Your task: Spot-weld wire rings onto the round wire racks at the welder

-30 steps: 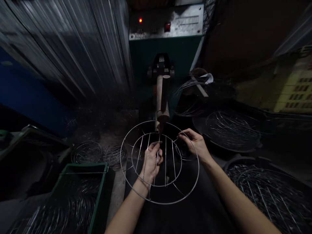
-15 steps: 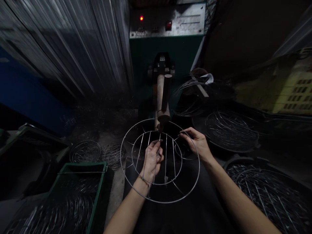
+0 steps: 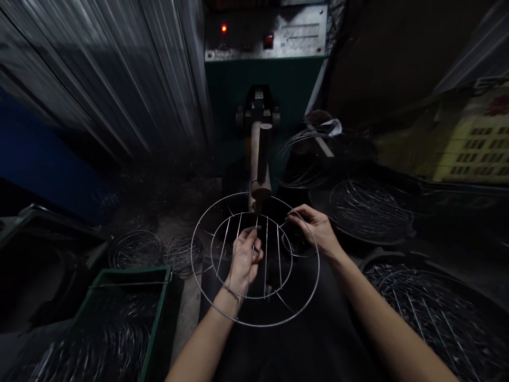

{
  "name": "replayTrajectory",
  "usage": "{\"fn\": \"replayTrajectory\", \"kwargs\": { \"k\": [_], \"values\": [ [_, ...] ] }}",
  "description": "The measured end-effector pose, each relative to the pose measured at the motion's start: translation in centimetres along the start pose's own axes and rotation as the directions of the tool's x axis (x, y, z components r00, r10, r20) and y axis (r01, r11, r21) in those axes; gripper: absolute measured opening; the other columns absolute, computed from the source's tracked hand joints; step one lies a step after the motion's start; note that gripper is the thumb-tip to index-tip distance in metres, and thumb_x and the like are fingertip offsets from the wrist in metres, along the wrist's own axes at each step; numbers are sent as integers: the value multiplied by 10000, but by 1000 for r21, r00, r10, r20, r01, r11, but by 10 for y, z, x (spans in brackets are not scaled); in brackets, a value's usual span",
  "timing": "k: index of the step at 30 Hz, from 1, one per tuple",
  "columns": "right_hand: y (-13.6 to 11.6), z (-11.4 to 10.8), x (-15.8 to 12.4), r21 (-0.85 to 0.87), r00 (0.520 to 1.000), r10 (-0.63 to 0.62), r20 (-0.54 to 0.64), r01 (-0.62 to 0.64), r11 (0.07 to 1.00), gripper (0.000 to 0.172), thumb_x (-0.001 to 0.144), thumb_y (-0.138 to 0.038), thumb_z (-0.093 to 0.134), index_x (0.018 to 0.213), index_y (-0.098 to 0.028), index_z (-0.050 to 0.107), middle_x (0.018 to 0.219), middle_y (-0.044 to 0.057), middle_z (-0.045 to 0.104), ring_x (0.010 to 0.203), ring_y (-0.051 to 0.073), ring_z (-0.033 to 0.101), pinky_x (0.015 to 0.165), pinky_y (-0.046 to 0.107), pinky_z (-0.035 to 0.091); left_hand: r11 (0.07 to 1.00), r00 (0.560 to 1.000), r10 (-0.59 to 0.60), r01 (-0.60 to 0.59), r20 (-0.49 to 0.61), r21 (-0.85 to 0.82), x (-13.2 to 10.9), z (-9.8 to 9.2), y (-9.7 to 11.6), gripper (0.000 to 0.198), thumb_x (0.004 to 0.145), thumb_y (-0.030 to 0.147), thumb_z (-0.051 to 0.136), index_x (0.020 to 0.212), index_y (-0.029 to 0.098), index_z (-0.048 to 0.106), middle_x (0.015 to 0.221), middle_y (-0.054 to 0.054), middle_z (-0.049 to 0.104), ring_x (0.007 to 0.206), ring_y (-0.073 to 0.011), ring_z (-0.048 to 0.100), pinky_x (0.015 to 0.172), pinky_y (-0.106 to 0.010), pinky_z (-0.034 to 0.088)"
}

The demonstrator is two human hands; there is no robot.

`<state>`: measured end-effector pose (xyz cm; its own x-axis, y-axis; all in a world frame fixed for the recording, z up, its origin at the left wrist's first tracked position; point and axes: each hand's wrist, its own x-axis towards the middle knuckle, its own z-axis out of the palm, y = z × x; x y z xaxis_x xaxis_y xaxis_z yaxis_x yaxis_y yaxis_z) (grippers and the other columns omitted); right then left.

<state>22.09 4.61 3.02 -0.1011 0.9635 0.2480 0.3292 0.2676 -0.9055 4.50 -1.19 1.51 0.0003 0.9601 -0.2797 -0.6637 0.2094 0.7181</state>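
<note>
A round wire rack (image 3: 266,260), with an outer ring, a smaller inner ring and several parallel bars, is held beneath the machine's thick metal rod (image 3: 261,185). My left hand (image 3: 243,262) reaches in over the ring and is closed on a bar near the rack's middle; its fingertips are just below the rod's lower end. My right hand (image 3: 320,231) is at the upper right of the outer ring. Its thumb and fingers pinch a short wire (image 3: 283,224) by the inner ring. Whether that wire is joined to the rack cannot be made out.
Ahead stands a green machine (image 3: 226,85) with a lit red lamp on its panel (image 3: 294,45). A green crate (image 3: 157,318) of wire parts is at left. On the right are dark tubs of wire pieces (image 3: 369,212) and a yellow crate (image 3: 469,143). Wire rings (image 3: 135,249) lie at left.
The whole view has shifted slightly, so the machine, rack and hands appear a little further left. Both hands keep the same holds, and the rack stays beneath the rod.
</note>
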Motion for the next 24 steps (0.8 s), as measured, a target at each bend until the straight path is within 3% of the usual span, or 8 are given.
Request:
{"fn": "replayTrajectory", "kwargs": {
  "k": [9,16,24],
  "values": [
    [-3,0,0,10,1000,-19,3,19,1000,157,745,-344,631,773,-189,629,724,2,635,691,143,562,659,271,420,1000,1000,8,-8,-2,5,0,1,1,320,660,298,720,883,122,573,429,107,387,299,12,226,335,-151,104],
    [-1,2,-1,118,1000,25,-10,-24,993,204,706,-389,652,729,-189,616,692,2,639,676,144,574,647,269,435,1000,1000,5,-5,6,29,0,0,4,318,650,288,727,884,123,590,435,103,408,310,12,223,335,-138,143],
    [0,0,0,61,999,-20,-27,22,998,187,719,-367,643,745,-184,615,708,-6,639,682,137,569,657,263,422,998,999,44,-45,27,50,1,-2,0,351,665,324,718,914,116,585,439,99,411,313,12,241,342,-138,138]
  ]
}}
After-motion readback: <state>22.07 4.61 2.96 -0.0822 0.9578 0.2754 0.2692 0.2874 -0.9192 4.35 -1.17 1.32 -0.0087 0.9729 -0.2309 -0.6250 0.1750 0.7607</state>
